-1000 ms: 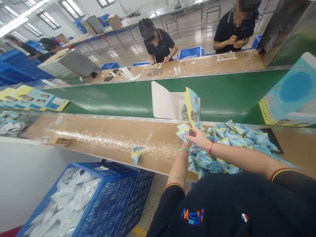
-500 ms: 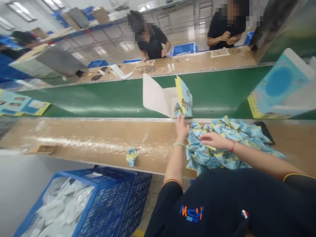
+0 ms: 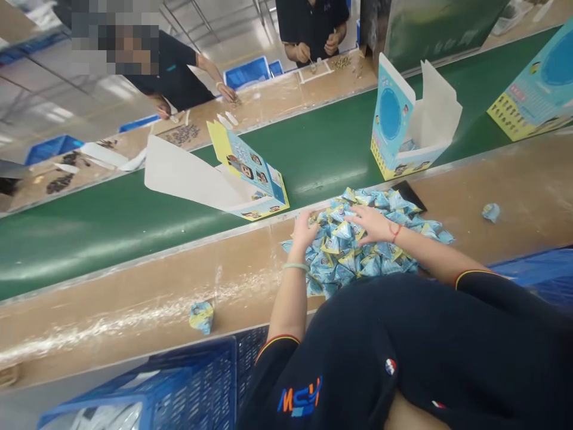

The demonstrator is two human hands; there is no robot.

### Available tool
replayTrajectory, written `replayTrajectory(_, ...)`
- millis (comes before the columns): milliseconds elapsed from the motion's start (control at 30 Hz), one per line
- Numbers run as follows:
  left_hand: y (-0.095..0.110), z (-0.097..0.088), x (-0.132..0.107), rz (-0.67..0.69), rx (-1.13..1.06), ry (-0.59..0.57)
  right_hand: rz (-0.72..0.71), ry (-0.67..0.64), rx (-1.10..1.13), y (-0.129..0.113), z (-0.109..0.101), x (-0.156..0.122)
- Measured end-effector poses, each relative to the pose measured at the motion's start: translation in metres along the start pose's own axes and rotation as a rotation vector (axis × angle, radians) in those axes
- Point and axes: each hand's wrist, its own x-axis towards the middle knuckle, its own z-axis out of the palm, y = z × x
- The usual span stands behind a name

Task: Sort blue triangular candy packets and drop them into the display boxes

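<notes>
A heap of small blue-and-yellow pyramid-shaped packets (image 3: 344,263) lies on the brown bench in front of me. My left hand (image 3: 305,230) is at the heap's left edge, fingers loosely bent and apart, with no packet visible in it. Over the upper middle of the heap, my right hand (image 3: 375,224) spreads its fingers and touches packets. Just beyond my left hand stands an open-topped printed carton (image 3: 264,185) with its flaps up and a packet showing inside. A second open carton (image 3: 394,131), also with something blue inside, stands farther right on the green belt.
Single packets lie on the bench to the left (image 3: 202,316) and right (image 3: 491,212). Another carton (image 3: 532,89) stands at the far right of the green conveyor belt (image 3: 326,152). Blue crates (image 3: 192,382) sit below the bench. Two co-workers (image 3: 179,65) handle small pieces across the belt.
My left hand has drawn back from the near carton to the heap. My right hand stays over the packets, fingers more spread. The view has swung right, bringing another carton into sight.
</notes>
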Motion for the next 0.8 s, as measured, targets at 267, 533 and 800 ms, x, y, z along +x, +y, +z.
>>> replayTrajectory(267, 0.015, 0.037, -0.029, -0.152, -0.071, -0.172, -0.277, -0.149, -0.031, -0.008, 0.022, 0.047)
replayTrajectory(533, 0.012, 0.030, -0.015, -0.311, -0.490, 0.138, -0.169, 0.292, 0.642, 0.027, -0.004, 0.018)
replayTrajectory(800, 0.007, 0.035, -0.018, -0.421, -0.633, 0.265, 0.243, 1.177, 0.747, 0.124, -0.093, 0.018)
